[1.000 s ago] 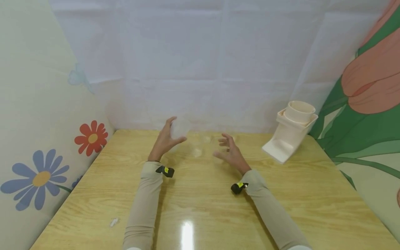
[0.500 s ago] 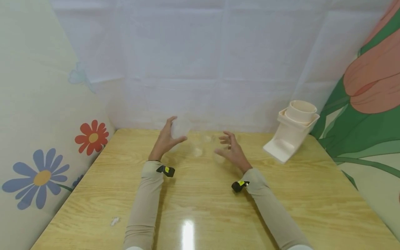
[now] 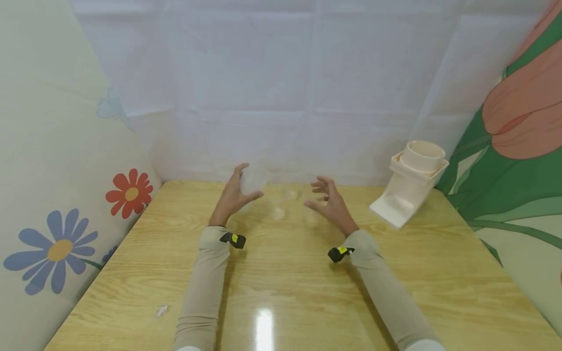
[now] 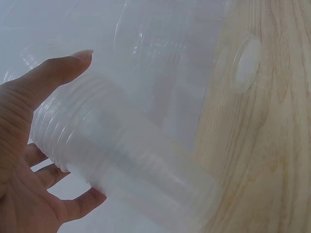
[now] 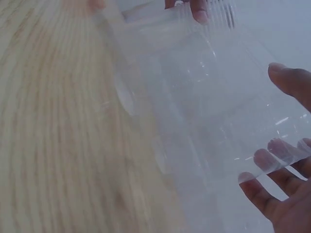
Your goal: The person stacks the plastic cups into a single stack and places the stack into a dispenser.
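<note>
In the left wrist view, my left hand [image 3: 231,196] grips a stack of nested clear plastic cups [image 4: 126,141] by the ribbed rims. Thumb and fingers lie on opposite sides of that stack. My right hand [image 3: 331,202] is curved round a single clear plastic cup [image 5: 209,150]. Its fingertips [image 5: 265,158] show through the plastic, and the thumb [image 5: 289,80] lies along the other side. Between the hands a clear cup [image 3: 277,210] stands on the wooden table [image 3: 290,273], with another clear cup [image 3: 291,193] just behind it. Their outlines are faint.
A cream-coloured stand with a round tube on top [image 3: 406,185] is at the back right. A small white scrap [image 3: 162,310] lies at the front left. A white sheet [image 3: 250,97] hangs behind the table, with flower-patterned walls at both sides.
My right hand has shifted slightly up and to the right, away from the middle. My left hand stays in place with the cup stack.
</note>
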`<state>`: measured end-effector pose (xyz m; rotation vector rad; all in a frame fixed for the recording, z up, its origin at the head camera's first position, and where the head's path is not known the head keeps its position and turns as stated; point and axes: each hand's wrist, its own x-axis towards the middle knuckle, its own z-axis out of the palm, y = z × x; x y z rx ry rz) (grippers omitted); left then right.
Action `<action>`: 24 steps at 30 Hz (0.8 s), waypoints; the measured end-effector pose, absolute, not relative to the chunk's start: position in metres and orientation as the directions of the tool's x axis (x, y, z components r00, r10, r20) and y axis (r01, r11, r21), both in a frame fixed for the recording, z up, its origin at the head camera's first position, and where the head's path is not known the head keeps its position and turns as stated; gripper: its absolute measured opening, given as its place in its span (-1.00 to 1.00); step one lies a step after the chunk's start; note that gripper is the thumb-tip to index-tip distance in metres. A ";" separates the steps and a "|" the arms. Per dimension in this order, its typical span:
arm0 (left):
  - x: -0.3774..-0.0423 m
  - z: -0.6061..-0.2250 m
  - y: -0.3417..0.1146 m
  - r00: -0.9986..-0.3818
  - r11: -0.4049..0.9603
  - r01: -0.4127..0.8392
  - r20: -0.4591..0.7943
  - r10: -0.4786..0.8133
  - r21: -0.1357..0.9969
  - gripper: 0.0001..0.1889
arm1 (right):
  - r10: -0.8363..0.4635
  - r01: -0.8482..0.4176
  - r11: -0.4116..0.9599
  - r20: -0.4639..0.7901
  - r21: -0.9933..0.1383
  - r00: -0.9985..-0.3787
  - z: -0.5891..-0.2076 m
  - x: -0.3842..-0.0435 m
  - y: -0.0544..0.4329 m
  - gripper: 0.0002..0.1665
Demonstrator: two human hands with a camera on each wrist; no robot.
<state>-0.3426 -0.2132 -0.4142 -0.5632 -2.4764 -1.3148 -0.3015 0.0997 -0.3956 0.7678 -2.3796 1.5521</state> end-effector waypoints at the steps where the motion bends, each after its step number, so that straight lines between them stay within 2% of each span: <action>1: -0.342 -0.414 -0.213 -0.885 0.511 0.461 0.417 0.207 0.725 0.01 | -0.312 -0.530 0.314 0.441 -0.788 -0.841 -0.394 -0.302 0.100 -0.12; 24: -0.340 -0.412 -0.213 -0.887 0.515 0.458 0.413 0.207 0.725 0.03 | -0.239 -0.550 0.254 0.499 -0.796 -0.833 -0.361 -0.306 0.093 -0.13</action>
